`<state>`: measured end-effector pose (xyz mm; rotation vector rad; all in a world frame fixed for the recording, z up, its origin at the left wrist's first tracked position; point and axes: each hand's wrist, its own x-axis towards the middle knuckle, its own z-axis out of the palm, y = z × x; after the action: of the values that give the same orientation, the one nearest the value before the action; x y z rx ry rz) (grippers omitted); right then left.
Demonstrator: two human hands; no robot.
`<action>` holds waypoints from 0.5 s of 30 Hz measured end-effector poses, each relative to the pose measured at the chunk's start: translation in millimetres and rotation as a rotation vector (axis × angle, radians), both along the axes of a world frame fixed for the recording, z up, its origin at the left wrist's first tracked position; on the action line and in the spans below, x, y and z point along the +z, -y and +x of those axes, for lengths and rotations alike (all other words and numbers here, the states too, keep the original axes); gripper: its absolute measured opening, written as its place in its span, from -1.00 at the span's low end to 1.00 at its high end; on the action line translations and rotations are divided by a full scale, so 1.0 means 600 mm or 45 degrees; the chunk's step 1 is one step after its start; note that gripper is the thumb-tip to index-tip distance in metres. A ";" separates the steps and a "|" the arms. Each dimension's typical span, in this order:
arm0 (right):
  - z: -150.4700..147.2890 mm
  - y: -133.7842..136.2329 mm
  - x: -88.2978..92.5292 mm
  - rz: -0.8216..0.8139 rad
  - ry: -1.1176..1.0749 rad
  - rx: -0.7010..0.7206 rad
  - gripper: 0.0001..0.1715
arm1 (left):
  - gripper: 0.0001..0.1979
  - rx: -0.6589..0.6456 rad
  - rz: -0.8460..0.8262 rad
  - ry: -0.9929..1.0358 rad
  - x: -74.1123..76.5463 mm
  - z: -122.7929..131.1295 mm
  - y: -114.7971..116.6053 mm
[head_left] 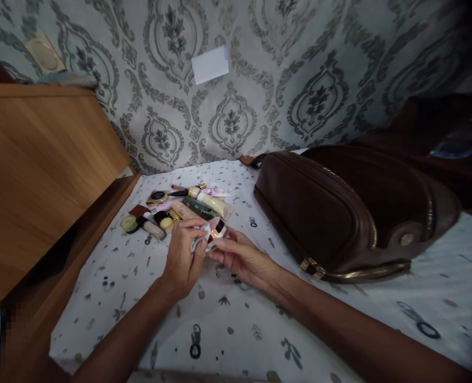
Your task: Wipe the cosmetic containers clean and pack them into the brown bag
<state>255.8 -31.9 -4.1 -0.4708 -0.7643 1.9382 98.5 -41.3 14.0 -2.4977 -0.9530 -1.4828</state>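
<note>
A person's left hand (184, 256) and right hand (241, 259) both grip one small glossy item (217, 229), fingers closed around it, above the middle of a white printed cloth (112, 330) and just on the near side of a heap of cosmetics (182, 208). The item shows a pale pinkish face, a white edge, a coppery orange patch and a dark patch; the fingers hide much of its outline, and its exact kind cannot be told. Whitish material beside the left fingers is too blurred to name. The heap lies toward the cloth's far left corner, overlapping too closely for a full count. Three containers lie roughly side by side in it: one beige tube (184, 210), one dark green tube (199, 208) and one cream tube (216, 204). Toward the cloth's left edge are one round green container (129, 224), one small pale pink bottle (155, 230), one round yellowish container (166, 223), one reddish-brown square piece (139, 210) and one compact with a dark round center (158, 197). One dark brown bag (311, 207) with gold-toned zippers rests on the right part of the cloth, well apart from the heap. One white card (210, 65) shows against the patterned wall (231, 119) beyond the cloth's far edge.
</note>
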 end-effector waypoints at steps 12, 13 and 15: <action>0.012 -0.005 -0.004 0.157 0.040 0.212 -0.48 | -0.84 -0.042 -0.097 0.105 -0.001 -0.006 0.005; 0.010 -0.003 -0.004 0.176 0.084 0.212 -0.46 | -0.85 -0.054 -0.078 0.099 0.000 -0.006 0.007; 0.006 0.000 -0.004 0.212 0.168 0.231 -0.41 | -0.85 -0.075 -0.065 0.085 0.001 -0.005 0.010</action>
<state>259.4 -32.0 -6.7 -0.4428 -1.0762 2.0031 95.4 -47.4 14.6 -2.5479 -0.9466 -1.5881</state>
